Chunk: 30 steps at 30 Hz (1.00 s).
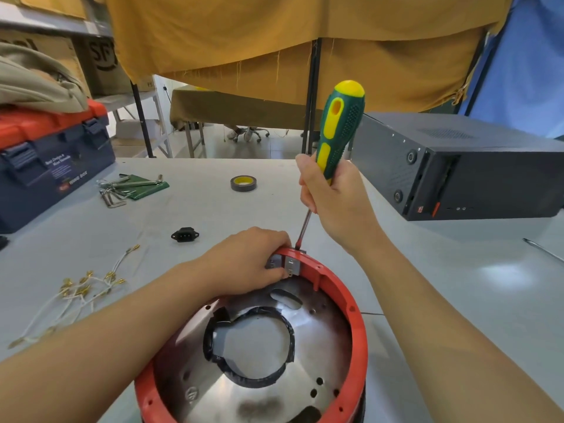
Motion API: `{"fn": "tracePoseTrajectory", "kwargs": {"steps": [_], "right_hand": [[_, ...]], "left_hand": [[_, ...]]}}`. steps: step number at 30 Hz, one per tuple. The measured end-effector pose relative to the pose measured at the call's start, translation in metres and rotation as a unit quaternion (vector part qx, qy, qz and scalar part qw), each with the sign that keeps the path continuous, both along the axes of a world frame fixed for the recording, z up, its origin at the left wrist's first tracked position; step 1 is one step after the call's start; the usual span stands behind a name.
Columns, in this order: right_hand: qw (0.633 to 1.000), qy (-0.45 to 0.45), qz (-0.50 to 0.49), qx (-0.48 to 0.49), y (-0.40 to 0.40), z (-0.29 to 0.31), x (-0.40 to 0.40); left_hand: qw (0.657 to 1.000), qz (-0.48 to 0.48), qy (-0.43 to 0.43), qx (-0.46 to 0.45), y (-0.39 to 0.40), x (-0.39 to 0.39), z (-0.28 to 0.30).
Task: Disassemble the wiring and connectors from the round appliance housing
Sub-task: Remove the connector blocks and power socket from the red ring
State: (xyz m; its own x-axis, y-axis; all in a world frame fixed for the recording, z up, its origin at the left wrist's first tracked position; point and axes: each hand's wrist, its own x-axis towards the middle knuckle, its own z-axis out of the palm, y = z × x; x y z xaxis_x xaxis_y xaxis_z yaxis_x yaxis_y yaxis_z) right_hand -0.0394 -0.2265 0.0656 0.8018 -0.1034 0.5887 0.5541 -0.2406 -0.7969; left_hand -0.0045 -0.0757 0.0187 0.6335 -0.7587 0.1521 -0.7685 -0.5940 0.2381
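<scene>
Our right hand point(332, 199) has its fingers wrapped tight round the screwdriver point(337, 132), tip on the far rim of the round red housing point(341, 288) at the worktop's point(213, 209) near edge; our left hand point(250, 261) fingers curl over that rim, pinching a metal bracket point(291, 265)

On the worktop point(427, 300), the left hand point(250, 261) grips the far rim of the red round housing point(351, 306) beside a metal bracket point(291, 265), while the right hand point(332, 199) holds a green-yellow screwdriver point(340, 129), its tip apparently touching that rim.
</scene>
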Motion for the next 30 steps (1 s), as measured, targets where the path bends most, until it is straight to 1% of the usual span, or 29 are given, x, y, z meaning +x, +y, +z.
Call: {"fn": "tracePoseTrajectory", "kwargs": {"steps": [4,9,11,17,21,30], "right_hand": [[1.0,-0.007,-0.011,0.013,0.004,-0.001,0.005],[0.997,-0.038,-0.042,-0.048,0.016,-0.004,0.008],[0.996,-0.044,-0.051,-0.058,0.018,-0.004,0.008],[0.995,-0.053,-0.064,-0.057,0.018,-0.004,0.007],[0.997,-0.048,-0.059,-0.034,0.016,-0.005,0.008],[0.995,-0.05,-0.074,-0.037,0.018,-0.005,0.006]], "left_hand": [[1.0,-0.007,-0.016,-0.01,0.003,0.0,-0.003],[1.0,-0.011,-0.019,-0.017,0.004,0.001,-0.004],[1.0,-0.014,-0.019,-0.016,0.004,0.0,-0.004],[0.999,-0.008,-0.036,-0.015,0.003,-0.002,-0.004],[0.999,-0.006,-0.053,-0.002,0.002,-0.004,-0.005],[0.997,-0.011,-0.082,0.005,0.002,-0.004,-0.007]]}}
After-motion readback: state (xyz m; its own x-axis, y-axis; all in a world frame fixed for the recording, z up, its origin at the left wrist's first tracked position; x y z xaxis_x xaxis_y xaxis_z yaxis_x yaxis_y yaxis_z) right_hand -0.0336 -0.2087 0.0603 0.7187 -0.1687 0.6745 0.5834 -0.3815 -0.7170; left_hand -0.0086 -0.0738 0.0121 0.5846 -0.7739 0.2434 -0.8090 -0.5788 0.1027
